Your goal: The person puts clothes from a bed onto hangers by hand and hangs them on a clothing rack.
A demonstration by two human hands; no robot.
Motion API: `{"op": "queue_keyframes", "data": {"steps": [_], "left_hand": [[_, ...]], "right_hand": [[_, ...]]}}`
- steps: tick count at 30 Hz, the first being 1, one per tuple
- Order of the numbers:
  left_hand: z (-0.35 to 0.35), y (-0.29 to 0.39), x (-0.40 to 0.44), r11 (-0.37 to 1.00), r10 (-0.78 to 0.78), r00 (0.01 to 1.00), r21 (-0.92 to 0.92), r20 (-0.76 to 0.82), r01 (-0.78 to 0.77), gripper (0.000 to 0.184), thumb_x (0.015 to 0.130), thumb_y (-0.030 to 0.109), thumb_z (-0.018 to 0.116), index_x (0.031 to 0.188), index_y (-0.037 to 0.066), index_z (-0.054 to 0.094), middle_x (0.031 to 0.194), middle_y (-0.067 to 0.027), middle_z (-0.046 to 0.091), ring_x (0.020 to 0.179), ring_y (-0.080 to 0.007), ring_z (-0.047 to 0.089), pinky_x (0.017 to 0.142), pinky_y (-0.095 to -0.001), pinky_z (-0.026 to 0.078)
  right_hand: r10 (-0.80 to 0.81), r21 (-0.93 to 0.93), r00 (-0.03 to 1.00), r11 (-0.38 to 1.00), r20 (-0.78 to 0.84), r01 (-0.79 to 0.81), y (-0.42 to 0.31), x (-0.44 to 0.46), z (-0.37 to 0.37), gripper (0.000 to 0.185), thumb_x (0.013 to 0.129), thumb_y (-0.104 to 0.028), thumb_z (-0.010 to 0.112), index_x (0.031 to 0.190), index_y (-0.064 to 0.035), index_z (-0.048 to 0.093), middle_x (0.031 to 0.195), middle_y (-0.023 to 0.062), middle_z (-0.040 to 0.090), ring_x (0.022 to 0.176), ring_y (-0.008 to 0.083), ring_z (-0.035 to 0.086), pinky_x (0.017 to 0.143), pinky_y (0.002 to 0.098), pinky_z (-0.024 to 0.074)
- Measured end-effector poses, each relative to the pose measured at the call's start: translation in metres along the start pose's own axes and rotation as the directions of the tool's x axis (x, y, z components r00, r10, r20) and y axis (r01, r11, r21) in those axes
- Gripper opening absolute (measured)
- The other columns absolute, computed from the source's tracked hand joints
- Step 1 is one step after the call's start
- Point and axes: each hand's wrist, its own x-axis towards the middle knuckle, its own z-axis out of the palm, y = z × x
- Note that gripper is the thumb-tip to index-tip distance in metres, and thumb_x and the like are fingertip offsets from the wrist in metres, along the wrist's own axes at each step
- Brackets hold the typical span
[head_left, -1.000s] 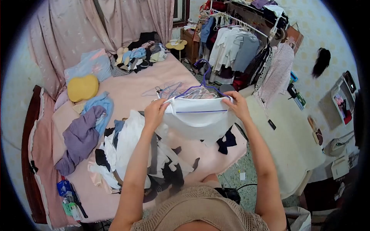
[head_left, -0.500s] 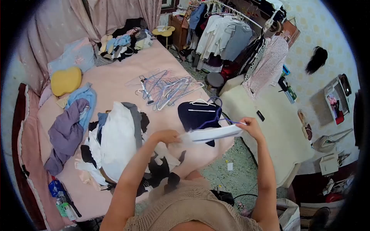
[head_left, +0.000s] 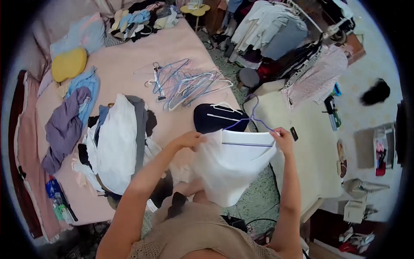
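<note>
A white garment (head_left: 235, 172) hangs in front of me on a purple hanger (head_left: 252, 115), its wide neckline showing the hanger's bar. My left hand (head_left: 192, 140) is closed on the sheer fabric at the garment's left side. At the right shoulder, my right hand (head_left: 282, 137) pinches the garment near the end of the hanger. Just beyond lies a dark garment (head_left: 207, 120) with a white hanger (head_left: 226, 107) on it, at the bed's edge.
Several loose hangers (head_left: 187, 86) lie on the pink bed (head_left: 125, 64). Piled clothes (head_left: 118, 142) are to the left, with a purple cloth (head_left: 67, 125) beyond. A cream-covered surface (head_left: 310, 164) stands right; a clothes rack (head_left: 304, 17) is at the back.
The white garment was raised, swung flat, and now hangs lower with its front spread out. Both hands have kept near its shoulders. The view has tilted downward.
</note>
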Motion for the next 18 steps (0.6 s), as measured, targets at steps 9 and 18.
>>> {"op": "queue_keyframes", "data": {"steps": [9, 18], "left_hand": [[-0.038, -0.123, 0.156, 0.985, -0.153, 0.846, -0.15, -0.511, 0.088, 0.028, 0.082, 0.029, 0.057, 0.086, 0.002, 0.063, 0.07, -0.0086, 0.059, 0.056, -0.0187, 0.058, 0.051, -0.0316, 0.048], [-0.061, -0.096, 0.201, 0.972, -0.214, 0.706, -0.217, -0.675, 0.087, 0.022, 0.081, 0.024, 0.059, 0.091, 0.005, 0.064, 0.074, -0.0085, 0.063, 0.062, -0.0184, 0.06, 0.055, -0.0334, 0.048]], "right_hand": [[0.116, -0.222, 0.992, 0.969, 0.043, -0.104, 0.131, 0.122, 0.096, 0.022, 0.075, -0.022, 0.071, 0.077, -0.0019, 0.062, 0.065, -0.0007, 0.057, 0.058, 0.0074, 0.046, 0.053, 0.0238, 0.0378], [0.197, -0.355, 0.98, 0.917, 0.006, -0.182, 0.22, 0.177, 0.125, 0.029, 0.074, -0.028, 0.07, 0.076, -0.0007, 0.062, 0.064, 0.0077, 0.058, 0.057, 0.0142, 0.049, 0.053, 0.0315, 0.0406]]}}
